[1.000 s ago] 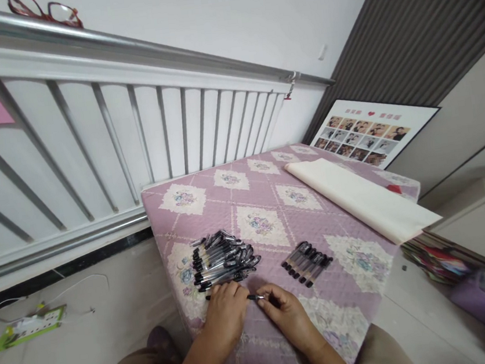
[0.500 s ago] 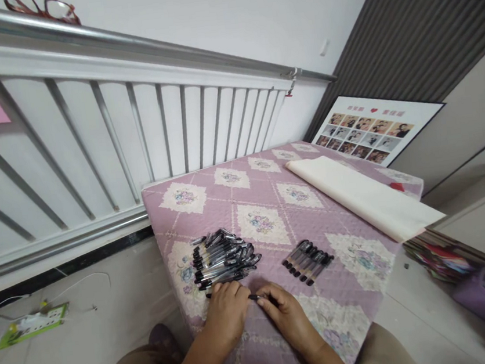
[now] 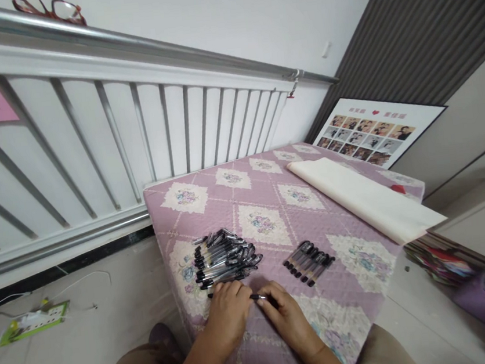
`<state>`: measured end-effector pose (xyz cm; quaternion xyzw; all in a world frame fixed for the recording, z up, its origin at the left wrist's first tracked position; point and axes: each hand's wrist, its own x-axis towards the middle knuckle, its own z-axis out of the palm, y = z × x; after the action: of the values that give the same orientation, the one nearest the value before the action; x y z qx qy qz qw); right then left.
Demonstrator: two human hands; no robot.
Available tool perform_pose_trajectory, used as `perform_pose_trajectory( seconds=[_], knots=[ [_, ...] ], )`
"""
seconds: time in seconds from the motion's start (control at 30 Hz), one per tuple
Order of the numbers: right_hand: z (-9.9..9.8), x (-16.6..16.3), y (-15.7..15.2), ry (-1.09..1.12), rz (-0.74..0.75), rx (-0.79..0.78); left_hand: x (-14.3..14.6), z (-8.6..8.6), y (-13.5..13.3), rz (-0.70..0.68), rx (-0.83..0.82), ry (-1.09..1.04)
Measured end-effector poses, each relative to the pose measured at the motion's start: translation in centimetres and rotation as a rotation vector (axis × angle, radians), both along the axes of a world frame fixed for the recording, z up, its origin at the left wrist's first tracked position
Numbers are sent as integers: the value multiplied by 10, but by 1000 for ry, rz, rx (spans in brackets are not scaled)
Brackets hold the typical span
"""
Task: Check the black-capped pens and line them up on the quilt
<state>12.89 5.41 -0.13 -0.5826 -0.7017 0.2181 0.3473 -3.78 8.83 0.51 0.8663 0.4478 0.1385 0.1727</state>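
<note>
My left hand (image 3: 230, 307) is closed around a black pen (image 3: 256, 296), its knuckles upward. One dark end of the pen pokes out beyond the far side of that hand. At the other end, the thumb and fingers of my right hand (image 3: 282, 310) pinch the dark capped part, which shows between the two hands. Just beyond my left hand lies a heap of black and clear pens (image 3: 225, 257), some overlapping. To the right, several similar pens (image 3: 309, 262) lie side by side in a slanted row.
A pink floral quilted cover (image 3: 265, 188) spreads beneath the pens. Across its right side lies a cream sheet (image 3: 358, 198). A white radiator (image 3: 175, 125) runs along the wall, glasses (image 3: 50, 11) resting above it. A power strip (image 3: 39, 322) sits on the floor at left.
The view has shifted slightly. My hands stay in nearly the same place on the pen, with a shiny part of it now showing at my right fingertips. The heap and row look unchanged.
</note>
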Motion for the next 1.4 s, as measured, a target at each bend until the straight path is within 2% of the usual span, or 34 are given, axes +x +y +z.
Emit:
perform_pose_trajectory(
  seconds=[0.5, 0.67, 0.93, 1.1, 1.27, 1.4],
  knots=[
    [1, 0, 1, 17, -6, 32, 0, -2, 1, -5, 0, -21],
    [1, 0, 0, 52, 13, -12, 0, -3, 0, 1, 8, -41],
    [1, 2, 0, 119, -112, 6, -9, 2, 6, 41, -4, 11],
    [0, 2, -2, 88, -122, 38, -10, 3, 6, 36, -4, 1],
    [-3, 3, -2, 196, -118, 13, -9, 5, 5, 54, -25, 11],
    [-6, 4, 0, 142, -119, 6, -10, 5, 4, 33, -16, 18]
  ],
)
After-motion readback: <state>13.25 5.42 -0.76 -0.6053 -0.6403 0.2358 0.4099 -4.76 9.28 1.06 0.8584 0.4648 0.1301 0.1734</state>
